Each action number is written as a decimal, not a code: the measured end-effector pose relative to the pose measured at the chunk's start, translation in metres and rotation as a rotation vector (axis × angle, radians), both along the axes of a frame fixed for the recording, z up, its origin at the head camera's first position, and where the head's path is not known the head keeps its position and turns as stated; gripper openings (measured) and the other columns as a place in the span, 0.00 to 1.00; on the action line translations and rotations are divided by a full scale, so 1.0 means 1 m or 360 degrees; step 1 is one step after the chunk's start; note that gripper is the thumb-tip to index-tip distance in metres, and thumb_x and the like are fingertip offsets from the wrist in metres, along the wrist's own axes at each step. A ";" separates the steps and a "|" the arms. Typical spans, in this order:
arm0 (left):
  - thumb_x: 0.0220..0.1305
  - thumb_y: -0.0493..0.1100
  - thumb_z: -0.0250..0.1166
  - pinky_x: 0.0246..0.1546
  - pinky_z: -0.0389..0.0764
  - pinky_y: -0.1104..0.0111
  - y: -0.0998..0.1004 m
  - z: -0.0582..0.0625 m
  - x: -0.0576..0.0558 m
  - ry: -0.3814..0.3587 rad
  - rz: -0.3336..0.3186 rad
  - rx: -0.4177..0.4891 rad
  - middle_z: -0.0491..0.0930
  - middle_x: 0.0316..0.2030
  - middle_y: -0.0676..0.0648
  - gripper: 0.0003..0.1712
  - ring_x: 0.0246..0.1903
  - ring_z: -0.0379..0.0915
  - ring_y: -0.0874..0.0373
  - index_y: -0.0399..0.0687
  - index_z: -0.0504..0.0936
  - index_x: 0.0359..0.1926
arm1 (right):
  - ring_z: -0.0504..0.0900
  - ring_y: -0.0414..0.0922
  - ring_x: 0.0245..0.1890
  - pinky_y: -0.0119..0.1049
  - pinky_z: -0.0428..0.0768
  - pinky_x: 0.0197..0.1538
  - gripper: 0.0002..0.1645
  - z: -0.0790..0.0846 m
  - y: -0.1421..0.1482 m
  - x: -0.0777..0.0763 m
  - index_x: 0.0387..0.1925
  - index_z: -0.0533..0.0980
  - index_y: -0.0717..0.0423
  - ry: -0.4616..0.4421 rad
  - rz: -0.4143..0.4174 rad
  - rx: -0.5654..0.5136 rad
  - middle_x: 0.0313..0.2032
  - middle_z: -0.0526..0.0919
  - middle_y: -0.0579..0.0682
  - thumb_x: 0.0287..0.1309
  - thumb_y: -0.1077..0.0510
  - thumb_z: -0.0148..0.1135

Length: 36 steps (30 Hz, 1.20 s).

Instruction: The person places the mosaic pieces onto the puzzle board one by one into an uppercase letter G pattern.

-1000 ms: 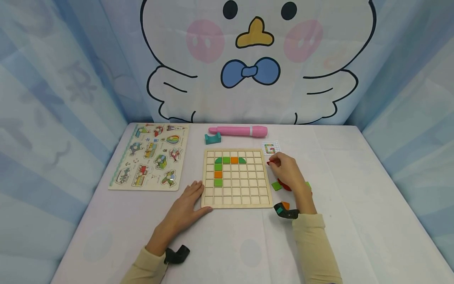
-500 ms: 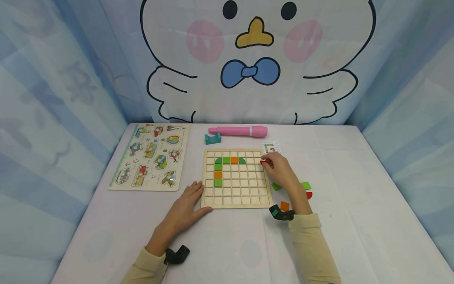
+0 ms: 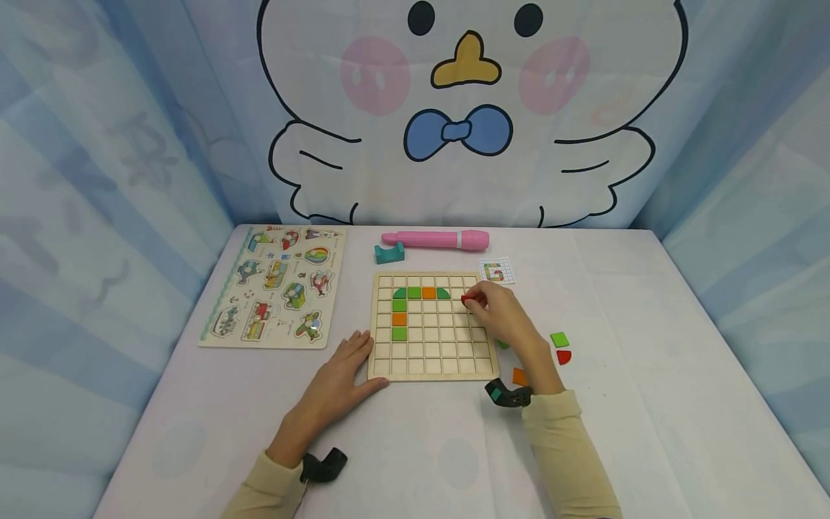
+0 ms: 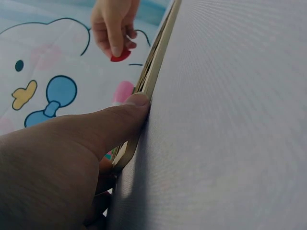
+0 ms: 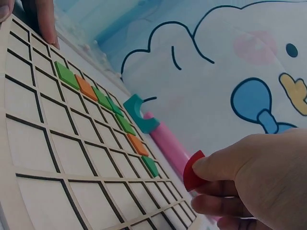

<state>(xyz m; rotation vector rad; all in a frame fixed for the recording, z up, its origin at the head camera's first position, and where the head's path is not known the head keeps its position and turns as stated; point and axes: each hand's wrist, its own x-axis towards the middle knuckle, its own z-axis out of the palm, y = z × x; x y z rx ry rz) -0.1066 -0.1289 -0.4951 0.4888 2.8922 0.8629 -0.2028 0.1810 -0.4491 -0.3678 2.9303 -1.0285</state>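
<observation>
Between thumb and fingers my right hand (image 3: pixel 506 313) pinches a red quarter-round tile (image 5: pixel 191 172), held over the right part of a wooden grid board (image 3: pixel 433 352). My left hand (image 3: pixel 336 382) rests at the board's lower left corner, thumb (image 4: pixel 129 115) along the front edge and straight fingers at the left side. In the board's cells lie a row and a column of tiles: squares such as a green tile (image 3: pixel 399 334) and an orange tile (image 3: pixel 429 293), plus dark green rounded tiles (image 5: pixel 150 166) at the row's ends.
Right of the board lie a green square (image 3: pixel 559 339), a red rounded tile (image 3: pixel 564 357) and a partly hidden orange tile (image 3: pixel 520 377). Behind are a pattern card (image 3: pixel 496 271), a pink pen-like stick (image 3: pixel 428 240) and a teal stand (image 3: pixel 389 253). A picture puzzle board (image 3: pixel 272 288) lies left.
My right hand has moved left with the red tile, from beside the pattern card to over the board's right columns. My left hand has stayed in place.
</observation>
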 end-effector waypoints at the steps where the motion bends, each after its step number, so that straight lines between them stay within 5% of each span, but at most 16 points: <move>1: 0.62 0.62 0.68 0.79 0.56 0.52 0.000 0.000 0.000 0.0002 -0.0001 0.0001 0.61 0.76 0.42 0.48 0.78 0.51 0.46 0.39 0.64 0.74 | 0.79 0.47 0.40 0.39 0.80 0.44 0.11 0.000 -0.001 0.000 0.47 0.79 0.58 0.0006 0.0009 0.0008 0.41 0.84 0.53 0.71 0.55 0.59; 36: 0.62 0.63 0.68 0.78 0.57 0.52 0.000 -0.002 -0.001 -0.0026 0.0019 -0.0012 0.60 0.76 0.44 0.48 0.78 0.51 0.47 0.41 0.64 0.74 | 0.76 0.42 0.37 0.36 0.83 0.45 0.09 -0.007 -0.068 0.021 0.44 0.81 0.58 0.0042 0.0379 0.0132 0.39 0.83 0.50 0.67 0.57 0.64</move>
